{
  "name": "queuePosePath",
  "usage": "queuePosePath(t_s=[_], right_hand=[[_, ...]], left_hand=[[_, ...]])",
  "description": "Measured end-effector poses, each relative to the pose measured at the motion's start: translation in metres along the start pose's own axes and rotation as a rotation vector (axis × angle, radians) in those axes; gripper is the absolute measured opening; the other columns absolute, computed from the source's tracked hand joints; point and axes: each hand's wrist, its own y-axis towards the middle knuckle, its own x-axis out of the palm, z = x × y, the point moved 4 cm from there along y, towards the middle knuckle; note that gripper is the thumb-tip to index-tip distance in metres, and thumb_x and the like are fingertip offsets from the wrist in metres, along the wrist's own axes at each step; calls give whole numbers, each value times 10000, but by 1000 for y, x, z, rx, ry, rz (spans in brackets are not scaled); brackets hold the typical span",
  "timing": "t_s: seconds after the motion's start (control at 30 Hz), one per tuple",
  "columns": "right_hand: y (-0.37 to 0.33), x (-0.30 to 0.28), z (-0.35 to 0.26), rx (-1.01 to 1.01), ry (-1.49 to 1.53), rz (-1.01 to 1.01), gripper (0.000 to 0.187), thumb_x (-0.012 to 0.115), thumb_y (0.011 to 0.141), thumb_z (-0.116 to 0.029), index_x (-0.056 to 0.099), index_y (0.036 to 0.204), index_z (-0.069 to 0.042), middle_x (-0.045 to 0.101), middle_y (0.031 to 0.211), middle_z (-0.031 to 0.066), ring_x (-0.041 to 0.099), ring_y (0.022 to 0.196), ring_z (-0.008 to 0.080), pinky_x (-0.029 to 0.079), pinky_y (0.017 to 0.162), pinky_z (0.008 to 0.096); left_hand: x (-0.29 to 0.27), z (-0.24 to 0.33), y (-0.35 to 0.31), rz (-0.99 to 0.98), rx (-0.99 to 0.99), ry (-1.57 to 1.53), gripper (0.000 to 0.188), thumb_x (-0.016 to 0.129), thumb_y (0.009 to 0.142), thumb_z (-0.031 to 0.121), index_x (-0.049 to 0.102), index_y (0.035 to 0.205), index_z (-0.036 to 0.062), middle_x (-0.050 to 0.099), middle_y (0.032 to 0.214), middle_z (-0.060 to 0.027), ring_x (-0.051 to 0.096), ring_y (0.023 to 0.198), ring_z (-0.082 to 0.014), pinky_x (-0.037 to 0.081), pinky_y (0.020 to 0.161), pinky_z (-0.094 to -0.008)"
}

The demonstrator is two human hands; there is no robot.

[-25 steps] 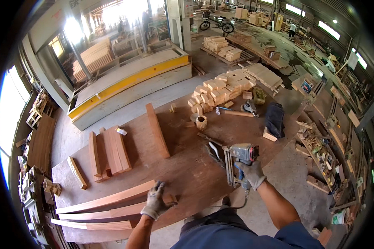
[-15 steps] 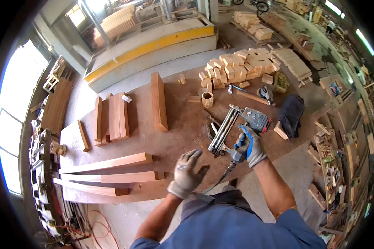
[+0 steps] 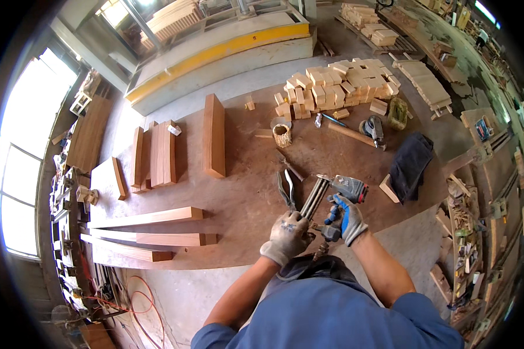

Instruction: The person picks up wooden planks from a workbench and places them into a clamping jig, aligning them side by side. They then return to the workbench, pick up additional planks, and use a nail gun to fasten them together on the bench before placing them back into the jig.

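Note:
My right hand (image 3: 350,218), in a grey and blue work glove, is wrapped round the handle of a nail gun (image 3: 350,188). The tool lies on its side just above the near edge of the table, its long metal magazine slanting toward my body. At the lower end of the magazine is my gloved left hand (image 3: 290,235), fingers curled in against it; the fingertips are partly hidden. Beside the magazine, a pair of pincers (image 3: 285,191) rests on the brown tabletop (image 3: 247,192), with a hammer (image 3: 291,166) a little beyond.
Reddish wood beams (image 3: 214,136) stand at the left, and pale strips (image 3: 151,217) lie along the near left edge. A pile of small wood blocks (image 3: 332,87) fills the far right. Nearby are a pot (image 3: 282,135), an air sander (image 3: 374,129) and dark cloth (image 3: 412,166).
My left hand, open and apart before, has moved right and closed at the magazine's lower end. The nail gun has come nearer my body, still in my right hand.

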Motion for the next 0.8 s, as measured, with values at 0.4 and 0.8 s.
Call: queuePosePath(t_s=[0.4,0.8], right_hand=[[6,-39,-34,-109,-62,119,263,727,951,-314,671,1079,-91,583,715,14,599,603,206,528,577,405],[126,-81,-86,68,-82,188,212,757,942,-281,657,1009,-107,650,801,68,649,704,251,573,687,449]], left_hand=[[57,-10,-9,40,-134,-166,284,845,789,335,685,799,101,647,867,-110,651,809,-323,546,683,-463],[91,-38,19,-229,-590,33,469,730,862,549,753,782,87,725,849,-202,702,836,-419,561,751,-521]])
